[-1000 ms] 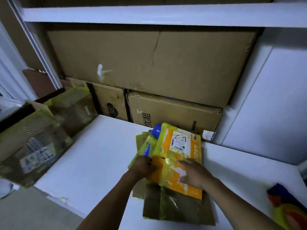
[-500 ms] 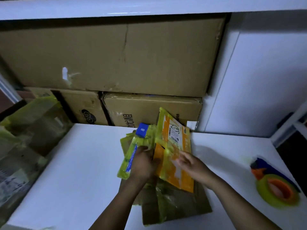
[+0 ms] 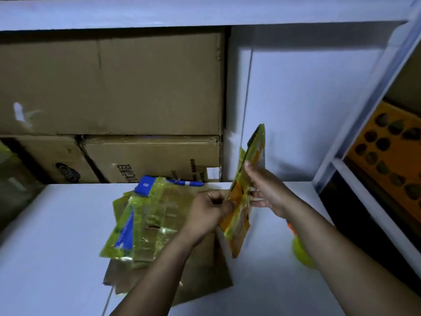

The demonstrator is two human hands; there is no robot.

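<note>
Both forearms reach in from 6 o'clock. Left hand (image 3: 211,206) curls, pinching the flattened orange box (image 3: 245,215); right hand (image 3: 266,190) grips its other face. Box stands on edge between them, pile of flat boxes (image 3: 148,224) at 9 o'clock on the table (image 3: 57,224).

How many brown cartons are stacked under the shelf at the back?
3: large carton on top; left carton and right carton beneath it. Others may hide behind.

Worktop (image 3: 57,224) lies open at left and near right. Cardboard boxes (image 3: 114,87) wall off the back, a shelf (image 3: 159,10) caps overhead, and a white panel (image 3: 307,99) closes back right. The flattened carton pile (image 3: 148,220), upright orange carton piece (image 3: 237,215) and tape roll (image 3: 301,252) crowd the middle.
</note>
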